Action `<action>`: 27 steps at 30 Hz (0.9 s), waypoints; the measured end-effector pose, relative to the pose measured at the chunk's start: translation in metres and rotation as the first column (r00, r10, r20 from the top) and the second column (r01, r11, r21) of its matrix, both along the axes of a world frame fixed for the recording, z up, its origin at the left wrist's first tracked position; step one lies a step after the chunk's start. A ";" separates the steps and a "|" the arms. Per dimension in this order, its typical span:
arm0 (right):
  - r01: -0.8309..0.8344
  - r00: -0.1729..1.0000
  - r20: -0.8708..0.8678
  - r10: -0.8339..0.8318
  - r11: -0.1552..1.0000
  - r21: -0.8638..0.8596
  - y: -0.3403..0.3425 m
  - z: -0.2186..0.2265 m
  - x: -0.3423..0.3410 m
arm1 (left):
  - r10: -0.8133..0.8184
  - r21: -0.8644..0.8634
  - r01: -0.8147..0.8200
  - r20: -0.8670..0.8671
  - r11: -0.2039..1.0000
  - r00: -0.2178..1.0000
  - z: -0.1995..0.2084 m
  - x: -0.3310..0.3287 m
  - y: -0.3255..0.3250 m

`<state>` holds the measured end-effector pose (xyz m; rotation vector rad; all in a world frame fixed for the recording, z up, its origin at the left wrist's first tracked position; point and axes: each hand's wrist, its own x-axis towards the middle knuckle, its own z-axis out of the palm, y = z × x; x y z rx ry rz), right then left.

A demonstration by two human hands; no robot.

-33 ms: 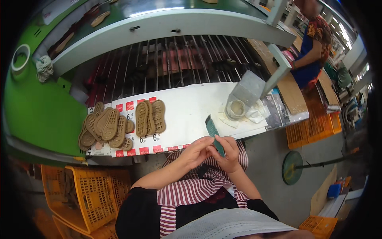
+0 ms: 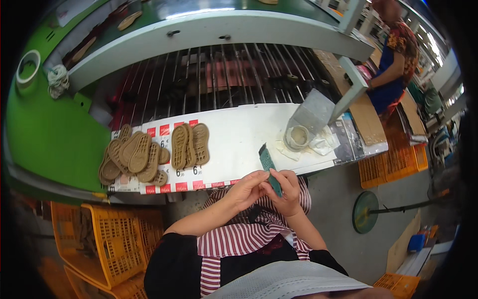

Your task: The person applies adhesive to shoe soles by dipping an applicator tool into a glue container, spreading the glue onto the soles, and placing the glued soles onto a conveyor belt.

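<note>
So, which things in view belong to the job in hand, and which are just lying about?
Likely the job:
green strip, held by left hand and right hand
brown soles, on the table
pale pot, beyond the right hand

Apparently lying about:
white ring, far left
white cord, bundled beside it
blue object, lower right

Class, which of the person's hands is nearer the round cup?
Right: the right hand sits below the cup in the picture; the left hand is lower left of it, farther away.
</note>
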<state>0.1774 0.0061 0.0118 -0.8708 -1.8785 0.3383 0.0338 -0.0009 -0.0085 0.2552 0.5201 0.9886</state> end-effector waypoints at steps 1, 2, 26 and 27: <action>-0.029 1.000 0.004 0.029 0.999 -0.012 -0.002 0.000 -0.003 | 0.029 -0.012 -0.029 0.004 0.999 1.000 -0.002 -0.002 -0.003; -0.013 0.999 0.041 0.012 1.000 0.020 0.000 0.000 -0.005 | 0.049 0.009 -0.049 0.009 0.999 0.999 -0.003 -0.004 -0.003; -0.156 0.759 -0.626 -0.178 0.885 -0.440 0.063 -0.025 0.075 | 0.367 0.296 0.230 -0.584 0.927 -0.724 -0.043 -0.190 0.036; -0.133 0.761 -0.620 -0.193 0.888 -0.440 0.072 -0.026 0.081 | 0.361 0.307 0.216 -0.569 0.927 -0.739 -0.044 -0.188 0.035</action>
